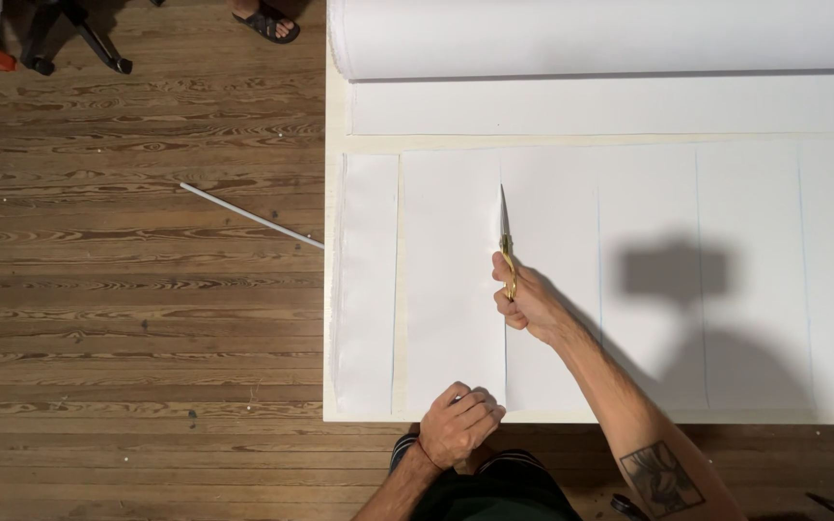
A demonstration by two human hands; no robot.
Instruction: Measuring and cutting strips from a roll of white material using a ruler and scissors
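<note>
While the white sheet (552, 280) lay flat on the pale table (335, 116), the right hand (530, 304) gripped gold-handled scissors (506, 241), fingers clenched through the handles; blades pointed away from the person, along a faint blue line approx. mid-sheet; whether the blades were parted couldn't be told. Left hand (460, 425) sat at the near table edge, fingers curled tight, pinching the sheet's near edge at the cut. A narrow cut strip (367, 280) lay apart at the table's left end; a fabric roll (600, 37) rested along the far side. On the wood floor (137, 289), a thin white rod (248, 215) lay w/ one end at the table's left edge.
</note>
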